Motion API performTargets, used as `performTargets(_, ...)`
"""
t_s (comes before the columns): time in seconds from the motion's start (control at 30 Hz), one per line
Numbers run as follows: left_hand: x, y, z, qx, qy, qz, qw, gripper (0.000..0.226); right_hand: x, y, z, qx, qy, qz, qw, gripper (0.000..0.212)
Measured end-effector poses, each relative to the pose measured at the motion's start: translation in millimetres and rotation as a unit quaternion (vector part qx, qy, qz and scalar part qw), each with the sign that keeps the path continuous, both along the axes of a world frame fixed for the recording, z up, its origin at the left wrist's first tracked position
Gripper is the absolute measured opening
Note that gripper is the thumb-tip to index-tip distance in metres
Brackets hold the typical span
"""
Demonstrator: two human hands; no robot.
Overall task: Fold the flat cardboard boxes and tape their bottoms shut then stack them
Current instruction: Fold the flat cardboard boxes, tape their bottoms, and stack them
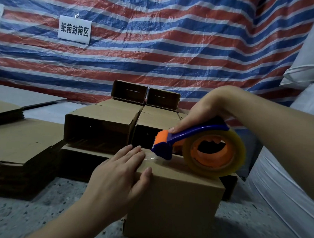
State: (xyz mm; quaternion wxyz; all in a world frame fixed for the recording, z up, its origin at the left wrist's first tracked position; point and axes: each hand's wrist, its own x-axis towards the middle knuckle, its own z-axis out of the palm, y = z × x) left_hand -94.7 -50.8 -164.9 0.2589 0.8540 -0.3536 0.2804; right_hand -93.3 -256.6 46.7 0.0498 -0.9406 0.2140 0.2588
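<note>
A folded cardboard box (175,206) stands on the floor in front of me, its flaps facing up. My left hand (118,173) lies flat on the box's top left edge, fingers straight over the start of a clear tape strip (151,157), thumb down the near side. My right hand (203,112) grips the blue handle of a tape dispenser (196,144) with an orange cutter and a large clear roll. The dispenser's blade end touches the box top just right of my left fingertips.
Folded open boxes (98,127) are stacked behind in rows, two levels high. A pile of flat cardboard (22,143) lies at left. A striped tarp (173,47) with a white sign hangs behind. White wrapped bundles (282,187) stand at right. Speckled floor lies below.
</note>
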Motion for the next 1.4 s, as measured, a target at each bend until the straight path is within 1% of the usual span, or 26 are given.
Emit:
performTargets(0.13,-3,1,4,-0.012,0.008,-0.018,1.0,0.077,-20,-33,7,-0.033,0.035,-0.029,0.998,0.097)
performTargets(0.2,-3,3,8,0.002,0.005,-0.023,1.0,0.075,-27,-44,2,-0.043,0.039,-0.043,0.997,0.103)
performTargets(0.3,-1,6,22,0.055,-0.01,-0.024,0.998,0.074,-26,-43,-10,-0.049,0.055,-0.051,0.996,0.097)
performTargets(0.37,-2,3,34,0.104,-0.018,-0.005,0.994,0.084,-23,-37,-12,-0.061,0.058,-0.044,0.995,0.091)
performTargets(0.43,-5,-5,43,0.155,-0.03,0.021,0.987,0.102,-23,-35,-11,-0.064,0.051,-0.043,0.996,0.089)
performTargets(0.47,-7,-10,45,0.181,-0.03,0.02,0.983,0.109,-23,-35,-11,-0.06,0.047,-0.045,0.996,0.089)
performTargets(0.5,-10,-15,45,0.203,-0.019,0.007,0.979,0.11,-24,-36,-12,-0.055,0.044,-0.047,0.996,0.087)
performTargets(0.57,-16,-20,41,0.223,0.012,-0.029,0.974,0.102,-24,-37,-14,-0.048,0.041,-0.048,0.997,0.084)
performTargets(0.6,-16,-22,41,0.227,0.012,-0.038,0.973,0.1,-24,-37,-15,-0.049,0.04,-0.047,0.997,0.085)
performTargets(0.73,-7,-23,41,0.243,-0.076,-0.043,0.966,0.098,-24,-41,-11,-0.06,0.048,-0.038,0.996,0.1)
performTargets(0.87,-11,-20,41,0.246,-0.079,-0.042,0.965,0.094,-30,-57,-6,-0.059,0.042,-0.049,0.996,0.109)
performTargets(0.9,-15,-19,44,0.258,-0.082,-0.027,0.962,0.091,-34,-63,-5,-0.068,0.044,-0.051,0.995,0.11)
performTargets(0.97,-18,-18,50,0.249,-0.074,-0.016,0.966,0.087,-44,-76,-4,-0.076,0.05,-0.064,0.994,0.107)
performTargets(1.03,-15,-20,43,0.246,-0.064,-0.037,0.967,0.096,-52,-84,-7,-0.064,0.052,-0.081,0.993,0.102)
performTargets(1.1,-15,-24,43,0.279,-0.053,-0.025,0.958,0.095,-56,-86,-13,-0.063,0.052,-0.078,0.994,0.101)
performTargets(1.17,-18,-32,50,0.312,-0.053,-0.001,0.949,0.098,-56,-86,-16,-0.065,0.049,-0.072,0.994,0.099)
performTargets(1.23,-24,-44,56,0.322,-0.062,0.023,0.944,0.105,-56,-86,-17,-0.058,0.04,-0.079,0.994,0.095)
performTargets(1.27,-26,-52,56,0.319,-0.063,0.031,0.945,0.103,-57,-86,-17,-0.058,0.035,-0.081,0.994,0.094)
performTargets(1.33,-33,-69,52,0.314,-0.027,0.025,0.949,0.097,-57,-86,-18,-0.06,0.032,-0.079,0.995,0.095)
performTargets(1.4,-39,-82,47,0.321,0.018,-0.004,0.947,0.094,-58,-88,-19,-0.06,0.031,-0.075,0.995,0.095)
